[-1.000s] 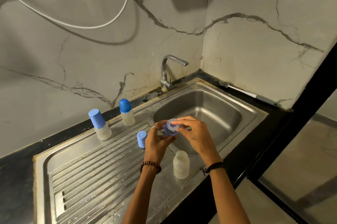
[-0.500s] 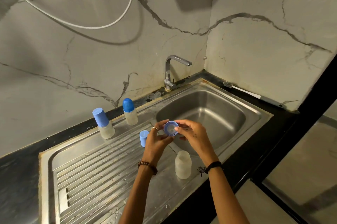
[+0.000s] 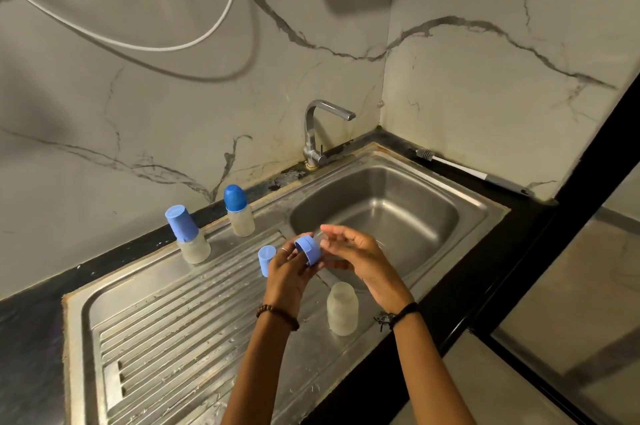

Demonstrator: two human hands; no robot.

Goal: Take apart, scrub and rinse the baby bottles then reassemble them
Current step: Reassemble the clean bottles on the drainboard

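The bottle collar (image 3: 308,249), a blue ring, sits in my left hand (image 3: 289,270), fingers curled round it, above the rim where the drainboard (image 3: 166,338) meets the basin (image 3: 388,213). My right hand (image 3: 360,256) pinches something clear at the ring's mouth; I think it is the nipple (image 3: 318,235), but it is too faint to be sure. The open frosted bottle (image 3: 342,308) stands near the drainboard's front edge, a blue cap (image 3: 266,260) partly hidden behind my left hand. Two capped bottles (image 3: 238,206) stand along the back edge.

Left hand (image 3: 289,270) grips blue collar (image 3: 308,249); right hand (image 3: 356,253) pinches clear teat (image 3: 319,235)
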